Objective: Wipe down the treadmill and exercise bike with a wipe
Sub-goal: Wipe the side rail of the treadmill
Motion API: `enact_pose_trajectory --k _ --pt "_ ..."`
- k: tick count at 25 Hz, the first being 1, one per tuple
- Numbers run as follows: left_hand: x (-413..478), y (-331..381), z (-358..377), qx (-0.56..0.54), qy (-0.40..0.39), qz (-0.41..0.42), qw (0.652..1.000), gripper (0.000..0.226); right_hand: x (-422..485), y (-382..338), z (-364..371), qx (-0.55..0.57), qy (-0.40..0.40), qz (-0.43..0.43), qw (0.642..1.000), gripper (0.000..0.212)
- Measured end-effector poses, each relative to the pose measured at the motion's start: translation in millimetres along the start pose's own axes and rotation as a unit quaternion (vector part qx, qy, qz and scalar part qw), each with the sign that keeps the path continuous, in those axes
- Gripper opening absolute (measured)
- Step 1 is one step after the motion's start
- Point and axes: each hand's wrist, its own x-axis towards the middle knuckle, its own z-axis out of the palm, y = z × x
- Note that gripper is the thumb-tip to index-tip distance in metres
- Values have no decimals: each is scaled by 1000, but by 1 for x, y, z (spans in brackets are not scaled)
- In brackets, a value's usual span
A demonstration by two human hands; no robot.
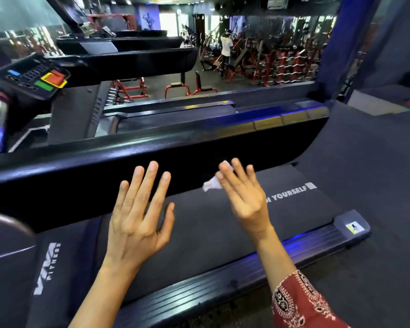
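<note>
Wipe (212,184): one, white, mostly hidden behind my right hand (243,197), corner poking out at hand's 9 o'clock. Fingers straight, thumb hidden, so can't tell grip. Left hand (137,214) spread, holding nothing. Two hands over treadmill (199,233) belt; belt lettering partly covered.

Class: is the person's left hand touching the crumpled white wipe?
Apart. The head view shows dark treadmill belt between the left hand and the crumpled white wipe.

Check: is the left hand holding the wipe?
No. The left hand is spread flat and empty; the white wipe shows at the right hand instead.
</note>
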Motion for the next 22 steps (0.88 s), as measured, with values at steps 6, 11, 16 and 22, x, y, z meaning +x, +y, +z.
enact_pose_trajectory --k 6,11,16,22 --pt "35 45 30 -38 10 19 999 55 -27 70 -26 -70 28 145 987 52" --pt "57 62 46 -35 26 33 998 54 -8 73 -58 -31 221 349 910 29" --pt "69 66 51 -33 31 41 998 53 36 50 -26 52 190 301 933 32" --pt "71 63 52 -22 32 56 998 53 -28 27 -1 82 105 259 957 50"
